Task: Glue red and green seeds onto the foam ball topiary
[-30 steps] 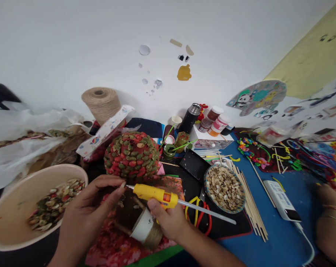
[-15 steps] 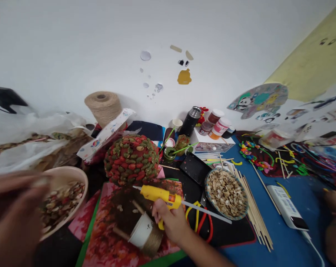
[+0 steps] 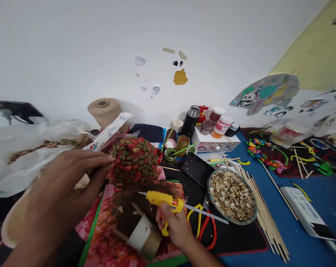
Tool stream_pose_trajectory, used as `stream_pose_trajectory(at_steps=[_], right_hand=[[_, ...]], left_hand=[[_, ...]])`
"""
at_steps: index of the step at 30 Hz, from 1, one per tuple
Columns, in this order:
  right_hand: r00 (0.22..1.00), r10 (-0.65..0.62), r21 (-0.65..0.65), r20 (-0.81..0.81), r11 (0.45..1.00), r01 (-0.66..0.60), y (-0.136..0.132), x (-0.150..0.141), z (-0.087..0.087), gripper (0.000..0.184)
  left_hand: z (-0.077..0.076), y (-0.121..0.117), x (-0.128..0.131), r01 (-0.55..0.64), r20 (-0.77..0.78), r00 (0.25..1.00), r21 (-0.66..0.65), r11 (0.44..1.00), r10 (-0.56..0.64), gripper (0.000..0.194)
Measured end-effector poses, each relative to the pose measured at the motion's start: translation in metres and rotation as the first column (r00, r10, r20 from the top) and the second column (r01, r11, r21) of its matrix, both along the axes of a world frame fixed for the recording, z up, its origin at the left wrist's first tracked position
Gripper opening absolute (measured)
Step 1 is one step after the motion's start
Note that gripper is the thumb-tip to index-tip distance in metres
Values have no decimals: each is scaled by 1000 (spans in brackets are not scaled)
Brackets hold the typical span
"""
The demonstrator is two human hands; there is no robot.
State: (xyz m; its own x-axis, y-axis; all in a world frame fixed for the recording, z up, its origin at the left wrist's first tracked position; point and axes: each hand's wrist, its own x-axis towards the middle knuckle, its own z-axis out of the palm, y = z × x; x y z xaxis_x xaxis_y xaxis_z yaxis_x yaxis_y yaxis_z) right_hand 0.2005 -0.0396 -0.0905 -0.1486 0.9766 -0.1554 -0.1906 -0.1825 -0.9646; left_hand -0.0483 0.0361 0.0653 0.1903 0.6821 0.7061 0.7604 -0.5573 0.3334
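Observation:
My left hand (image 3: 65, 181) is closed in a pinch at the left side of a ball (image 3: 134, 163) covered in red and green shells. Whatever its fingertips pinch is hidden. Wrapped round the handle of a yellow hot glue gun (image 3: 161, 198), my right hand (image 3: 175, 226) points the nozzle left, just below the ball. A clear glue stick (image 3: 206, 214) sticks out of the gun's back. Below the gun, a paper cup (image 3: 140, 233) partly wrapped in twine lies on its side on a red patterned sheet (image 3: 106, 233). My left hand covers most of a pale bowl (image 3: 12, 228).
At right stands a round basket (image 3: 255, 202) of shells, beside wooden sticks (image 3: 268, 218) and scissors (image 3: 210, 230). Behind are a black tray (image 3: 197, 170), paint pots (image 3: 170, 155), a black flask (image 3: 190, 122) and a twine spool (image 3: 105, 113). A white device (image 3: 306, 211) lies far right.
My left hand has moved right and up, from over the bowl to the ball's left side. My right hand still holds the glue gun, nearly in place. The view has shifted slightly.

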Motion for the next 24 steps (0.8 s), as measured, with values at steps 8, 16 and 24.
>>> stream_pose_trajectory(at_steps=[8, 16, 24], right_hand=[[999, 14, 31, -31, 999, -13, -7, 0, -9, 87], [998, 8, 175, 62, 984, -19, -15, 3, -5, 72], [975, 20, 451, 220, 885, -119, -6, 5, 8, 69]], left_hand=[[8, 31, 20, 148, -464, 885, 184, 972, -47, 14], [11, 36, 21, 148, -659, 751, 108, 983, -41, 30], [13, 38, 19, 84, -701, 713, 57, 995, -20, 33]])
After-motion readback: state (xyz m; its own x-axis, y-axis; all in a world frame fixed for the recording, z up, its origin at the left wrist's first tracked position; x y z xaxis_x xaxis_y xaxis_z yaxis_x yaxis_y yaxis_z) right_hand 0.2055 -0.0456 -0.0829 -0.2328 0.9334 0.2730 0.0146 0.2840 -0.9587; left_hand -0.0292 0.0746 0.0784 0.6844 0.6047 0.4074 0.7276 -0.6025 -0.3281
